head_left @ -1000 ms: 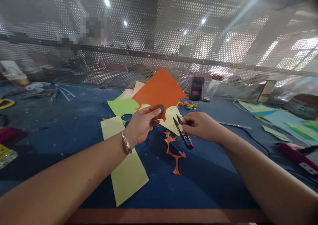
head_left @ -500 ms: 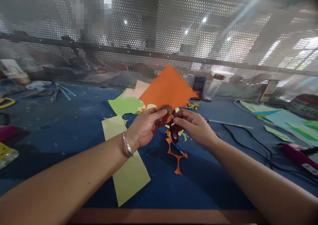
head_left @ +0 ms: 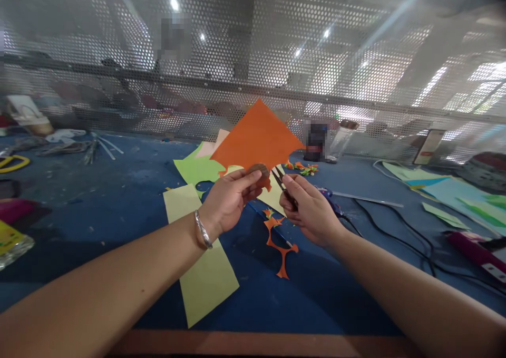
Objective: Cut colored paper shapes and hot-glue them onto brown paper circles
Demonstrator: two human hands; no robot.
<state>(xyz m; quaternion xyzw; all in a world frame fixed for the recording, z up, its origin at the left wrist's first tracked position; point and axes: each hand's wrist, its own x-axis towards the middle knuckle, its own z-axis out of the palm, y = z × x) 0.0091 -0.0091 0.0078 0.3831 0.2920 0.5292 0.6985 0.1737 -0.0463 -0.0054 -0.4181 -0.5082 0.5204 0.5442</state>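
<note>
My left hand (head_left: 231, 197) pinches a sheet of orange paper (head_left: 259, 134) together with a round brown disc (head_left: 259, 169) laid against its lower part. The sheet's lower edge is cut in curves. In my right hand (head_left: 312, 207) is a small pair of dark scissors (head_left: 280, 179), blades a little apart and pointing at the paper beside the disc. The scissors' handles are mostly hidden by my fingers. Below the hands, a curvy orange paper offcut (head_left: 282, 252) lies on the blue table (head_left: 324, 294).
A pale yellow paper strip (head_left: 207, 284) lies under my left forearm, green paper (head_left: 193, 169) behind it. Small coloured scraps (head_left: 304, 168) sit behind my right hand. Black cables (head_left: 399, 231) and coloured sheets (head_left: 450, 194) are at right. A perforated metal screen (head_left: 221, 57) stands behind.
The scissors have turned in my right hand; their blades now point up toward the paper. The orange sheet has shifted slightly left, and my right hand is a little lower and further from the left.
</note>
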